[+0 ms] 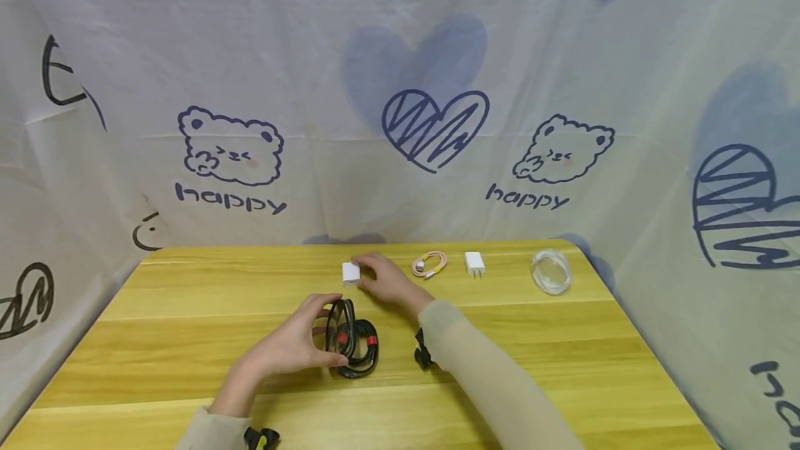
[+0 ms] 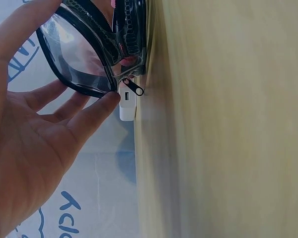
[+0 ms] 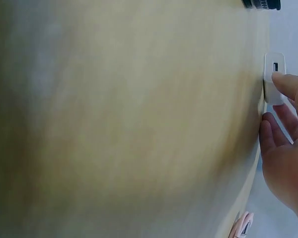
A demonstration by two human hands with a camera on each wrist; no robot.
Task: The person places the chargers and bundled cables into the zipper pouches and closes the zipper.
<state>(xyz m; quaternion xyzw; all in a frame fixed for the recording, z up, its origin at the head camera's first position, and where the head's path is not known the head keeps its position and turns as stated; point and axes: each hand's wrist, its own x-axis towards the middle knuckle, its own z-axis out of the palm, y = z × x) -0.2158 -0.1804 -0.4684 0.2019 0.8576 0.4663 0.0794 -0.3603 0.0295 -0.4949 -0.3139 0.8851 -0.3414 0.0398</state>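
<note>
A small see-through zip pouch [image 1: 340, 325] with black trim stands on the table, held at its rim between the thumb and fingers of my left hand [image 1: 294, 342]. Its black zipper pull [image 2: 133, 86] dangles at the near corner in the left wrist view. Red patches show through the pouch; what they belong to is unclear. Just beyond it, my right hand [image 1: 387, 282] pinches a white charger plug [image 1: 351, 273] at its right side. The thumb lies by the charger's USB port in the right wrist view, with the far fingers partly hidden.
Along the back of the wooden table [image 1: 187, 339] lie a coiled pink and yellow cable [image 1: 431, 264], a second white charger plug [image 1: 474, 262] with prongs and a coiled clear-white cable [image 1: 551, 271]. A printed cloth [image 1: 325, 75] hangs behind and at both sides.
</note>
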